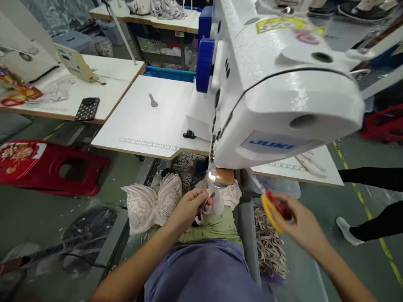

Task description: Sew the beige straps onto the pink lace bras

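My left hand (190,205) is pinched closed on the edge of a pale pink lace bra (231,195), just below the needle end of a white sewing machine (283,109). Folded bra cups (149,205) rest on my lap to the left of that hand. Over on the right, my right hand (297,222) grips scissors (269,209) with red and yellow handles. Their blades point up and left toward the machine and are blurred. The fingers hide part of the handles, and the exact bit of fabric in my left fingertips is partly covered.
A clear plastic bin (256,251) of beige straps (269,243) stands at my right. The white machine table (151,117) bears a printed ruler and a small grey piece (153,100). A red stool (53,167) is at left. Another person's leg (374,222) shows at right.
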The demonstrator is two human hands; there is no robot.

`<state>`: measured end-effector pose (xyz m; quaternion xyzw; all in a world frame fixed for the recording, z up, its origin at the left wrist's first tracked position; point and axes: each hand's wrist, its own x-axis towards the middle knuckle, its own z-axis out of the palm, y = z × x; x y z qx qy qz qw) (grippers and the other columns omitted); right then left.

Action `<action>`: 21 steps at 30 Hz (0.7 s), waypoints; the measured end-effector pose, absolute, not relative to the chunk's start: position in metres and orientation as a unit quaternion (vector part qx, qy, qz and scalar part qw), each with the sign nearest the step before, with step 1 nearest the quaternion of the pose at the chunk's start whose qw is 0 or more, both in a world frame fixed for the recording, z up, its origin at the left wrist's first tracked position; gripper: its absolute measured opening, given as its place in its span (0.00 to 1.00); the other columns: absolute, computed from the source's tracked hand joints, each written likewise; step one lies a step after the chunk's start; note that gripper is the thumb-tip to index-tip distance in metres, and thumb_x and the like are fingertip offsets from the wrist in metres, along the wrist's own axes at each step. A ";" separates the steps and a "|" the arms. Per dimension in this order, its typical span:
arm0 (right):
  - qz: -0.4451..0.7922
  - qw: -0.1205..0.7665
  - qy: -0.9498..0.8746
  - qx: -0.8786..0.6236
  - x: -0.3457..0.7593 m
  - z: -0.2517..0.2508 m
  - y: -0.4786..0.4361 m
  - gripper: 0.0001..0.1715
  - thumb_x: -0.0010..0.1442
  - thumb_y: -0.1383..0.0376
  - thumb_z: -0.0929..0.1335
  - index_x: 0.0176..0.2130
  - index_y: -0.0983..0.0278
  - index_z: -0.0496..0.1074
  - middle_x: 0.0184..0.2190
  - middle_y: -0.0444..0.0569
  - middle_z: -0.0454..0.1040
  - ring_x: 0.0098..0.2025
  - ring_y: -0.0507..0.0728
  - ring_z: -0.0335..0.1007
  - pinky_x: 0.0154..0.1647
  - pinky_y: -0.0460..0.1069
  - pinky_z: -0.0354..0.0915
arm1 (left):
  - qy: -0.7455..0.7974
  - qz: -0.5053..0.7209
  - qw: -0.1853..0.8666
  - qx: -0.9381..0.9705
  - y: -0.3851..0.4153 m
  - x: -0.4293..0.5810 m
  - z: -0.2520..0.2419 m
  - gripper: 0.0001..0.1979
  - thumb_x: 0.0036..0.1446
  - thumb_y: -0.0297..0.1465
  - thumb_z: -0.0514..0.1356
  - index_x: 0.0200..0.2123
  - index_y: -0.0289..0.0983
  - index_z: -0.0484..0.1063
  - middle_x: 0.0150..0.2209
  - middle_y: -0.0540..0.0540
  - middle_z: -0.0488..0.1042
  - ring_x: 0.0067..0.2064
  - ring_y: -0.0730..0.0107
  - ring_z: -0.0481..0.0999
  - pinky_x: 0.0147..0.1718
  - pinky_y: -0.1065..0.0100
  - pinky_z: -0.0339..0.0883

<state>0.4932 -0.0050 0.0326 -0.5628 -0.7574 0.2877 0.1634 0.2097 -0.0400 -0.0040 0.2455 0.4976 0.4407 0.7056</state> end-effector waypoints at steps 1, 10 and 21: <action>0.295 0.150 -0.776 -0.537 0.489 0.034 -0.022 0.18 0.61 0.56 0.65 0.50 0.56 0.73 0.39 0.53 0.78 0.32 0.61 0.75 0.29 0.54 0.72 | 0.500 0.438 0.706 0.246 -0.040 0.210 -0.001 0.22 0.47 0.49 0.67 0.24 0.35 0.70 0.24 0.50 0.69 0.24 0.78 0.63 0.25 0.73 0.57; 0.261 0.153 -0.841 -0.449 0.447 0.021 -0.051 0.17 0.61 0.62 0.66 0.51 0.61 0.70 0.45 0.55 0.77 0.43 0.62 0.77 0.37 0.55 0.75 | 0.522 0.395 0.680 0.330 -0.042 0.212 0.000 0.18 0.53 0.46 0.61 0.25 0.36 0.71 0.25 0.50 0.70 0.26 0.75 0.63 0.26 0.71 0.56; 0.340 0.101 -0.801 -0.482 0.463 0.006 -0.051 0.17 0.66 0.58 0.65 0.53 0.57 0.71 0.44 0.52 0.77 0.37 0.58 0.77 0.32 0.51 0.72 | 0.518 0.382 0.692 0.327 -0.046 0.207 0.003 0.12 0.52 0.36 0.58 0.21 0.37 0.69 0.21 0.52 0.65 0.24 0.75 0.59 0.24 0.71 0.52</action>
